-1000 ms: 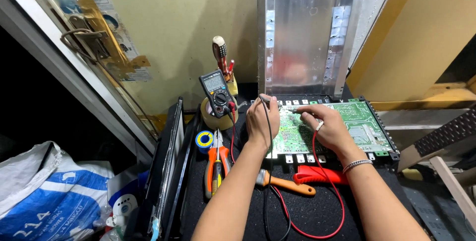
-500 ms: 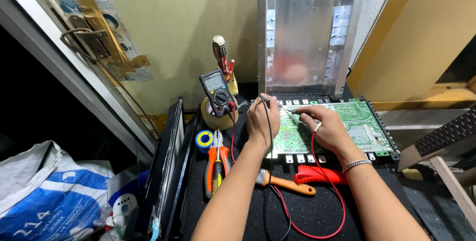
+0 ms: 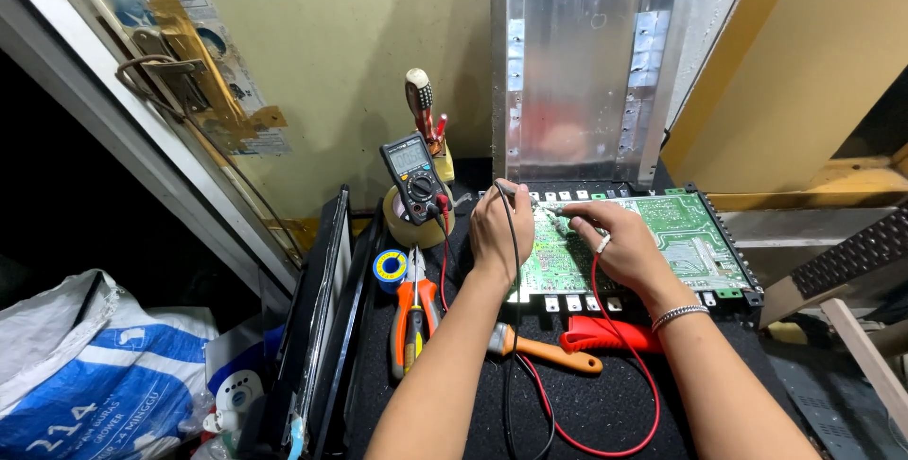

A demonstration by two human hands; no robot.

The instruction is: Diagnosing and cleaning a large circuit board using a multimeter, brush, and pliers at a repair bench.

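Probing underway: left hand [image 3: 499, 233] pinches black probe, right hand [image 3: 624, 247] pinches red probe, both tips on green circuit board [image 3: 681, 243] under fingers. Multimeter [image 3: 413, 179] propped just left of left hand; reading illegible.

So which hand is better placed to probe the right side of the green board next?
Probably the right hand: it rests on the circuit board with the red-lead probe, nearer the right half. The left hand holds the black-lead probe at the board's left edge.
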